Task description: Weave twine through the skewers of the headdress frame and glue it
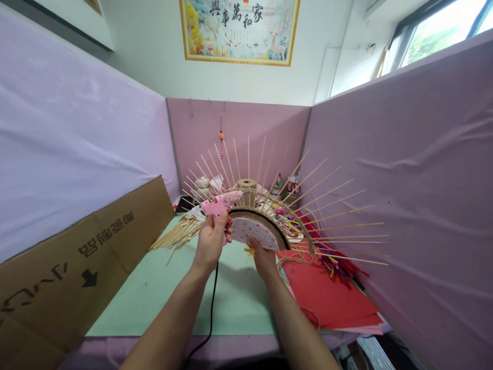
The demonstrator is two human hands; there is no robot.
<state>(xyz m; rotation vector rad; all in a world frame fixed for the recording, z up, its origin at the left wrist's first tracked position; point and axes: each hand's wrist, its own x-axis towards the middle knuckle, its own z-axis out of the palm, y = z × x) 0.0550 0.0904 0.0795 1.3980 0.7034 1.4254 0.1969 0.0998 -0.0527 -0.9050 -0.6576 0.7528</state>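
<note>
My left hand (210, 240) is wrapped round the grip of a pink glue gun (216, 205), whose nozzle points right toward the top of a half-round craft piece (254, 231). That piece has a pale, red-dotted face, a dark curved band and an outer arch of twine (287, 205). Thin wooden sticks (339, 210) fan out from the arch. My right hand (265, 257) grips the lower edge of the craft piece from below, with some fingers hidden behind it. A black cord (213, 303) hangs down from the glue gun.
A bundle of loose sticks (179, 234) lies at left beside a leaning cardboard sheet (88, 257). Red paper sheets (327, 293) are stacked at right, near colourful pipe cleaners (342, 264). A twine roll (246, 185) stands behind. Cloth-covered partitions (404, 169) enclose the table.
</note>
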